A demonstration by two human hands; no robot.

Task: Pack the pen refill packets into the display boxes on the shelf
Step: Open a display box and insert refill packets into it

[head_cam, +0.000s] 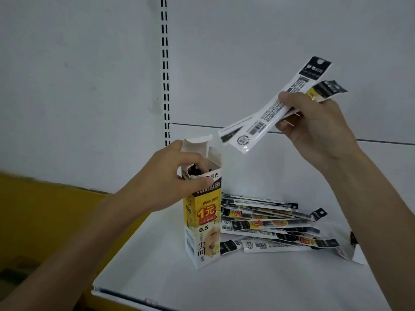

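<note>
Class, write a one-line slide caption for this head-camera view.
Left hand grips the open display box while the right hand holds refill packets tilted toward it.

Body in view: two hands and two forearms. Left hand [170,176] and left forearm [89,232] are bare right out to the frame edge, and so are the right hand [314,126] and right forearm [377,198]. Wrists and fingers bare. Slim build, long fingers, smooth forearms. Left thumbnail [210,181] is short, trimmed and plain. Right-hand nails are mostly hidden, can't tell. Faint tendon lines at the right wrist [343,151]. Footage is soft, so finer detail isn't readable.
</note>
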